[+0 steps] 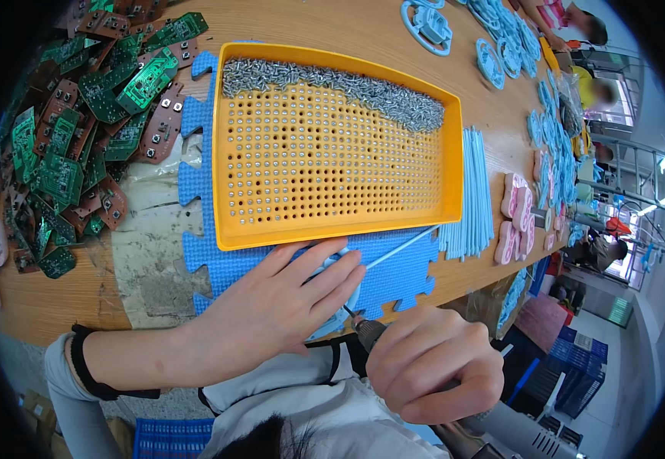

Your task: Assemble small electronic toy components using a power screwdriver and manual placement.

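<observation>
My left hand (294,294) lies over a light blue plastic part (334,325), its fingers bent around it and hiding most of it. A thin light blue rod (401,249) sticks out to the right from under the fingertips. In my right fist (436,363) is an electric screwdriver (371,331), its bit pointing at the blue part beside my left fingers. Just beyond my hands stands a yellow tray (340,236) with a perforated plate. Loose silver screws (332,83) are heaped along its far side, and many holes hold screws.
A blue foam mat (195,183) lies under the tray. Green and brown circuit boards (61,176) are piled at left. Light blue rods (466,199) lie right of the tray, with pink parts (515,195) and light blue ring-shaped parts (493,61) beyond. Other people sit at the far right.
</observation>
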A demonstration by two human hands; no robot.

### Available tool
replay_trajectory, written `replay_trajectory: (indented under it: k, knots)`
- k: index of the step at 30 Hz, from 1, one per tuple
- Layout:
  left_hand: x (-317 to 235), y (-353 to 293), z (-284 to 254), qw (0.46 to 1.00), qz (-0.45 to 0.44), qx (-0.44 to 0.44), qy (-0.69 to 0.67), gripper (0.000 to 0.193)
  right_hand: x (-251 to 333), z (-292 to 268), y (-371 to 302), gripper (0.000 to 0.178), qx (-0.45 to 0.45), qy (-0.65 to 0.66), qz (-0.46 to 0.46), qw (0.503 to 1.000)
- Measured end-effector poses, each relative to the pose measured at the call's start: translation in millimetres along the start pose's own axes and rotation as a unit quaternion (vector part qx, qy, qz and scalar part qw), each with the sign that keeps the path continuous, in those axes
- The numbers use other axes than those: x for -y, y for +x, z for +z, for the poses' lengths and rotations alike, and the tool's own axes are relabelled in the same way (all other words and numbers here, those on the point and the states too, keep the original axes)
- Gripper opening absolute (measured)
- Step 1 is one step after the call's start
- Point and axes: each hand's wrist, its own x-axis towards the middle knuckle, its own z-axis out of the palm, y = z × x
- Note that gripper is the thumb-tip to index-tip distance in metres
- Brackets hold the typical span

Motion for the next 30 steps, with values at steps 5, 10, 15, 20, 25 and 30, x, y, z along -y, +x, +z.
replay_trajectory:
  k: [5, 10, 15, 20, 25, 30]
  knots:
    - [-5, 3, 3, 0.999, -0.03, -0.026, -0.021, 0.095, 3, -11, 21, 0.008, 0.066, 0.081, 0.067, 0.992]
    - [-10, 9, 3, 0.998, -0.047, -0.034, -0.005, 0.089, 14, -24, 48, 0.008, 0.122, 0.149, -0.018, 0.981]
    - [-11, 9, 4, 0.999, -0.04, -0.031, 0.009, 0.085, 22, -50, 58, 0.048, 0.037, -0.103, -0.046, 0.993]
    - [-10, 8, 4, 0.998, -0.034, -0.029, 0.041, 0.08, -8, -56, 52, 0.062, -0.005, -0.072, -0.053, 0.996]
    - [-8, 7, 7, 0.998, -0.032, -0.044, 0.017, 0.088, -40, -56, 41, 0.081, -0.06, -0.032, -0.059, 0.996]
    - [-9, 8, 8, 0.998, -0.033, -0.043, 0.019, 0.088, -49, -60, 47, 0.097, -0.103, -0.004, -0.065, 0.993]
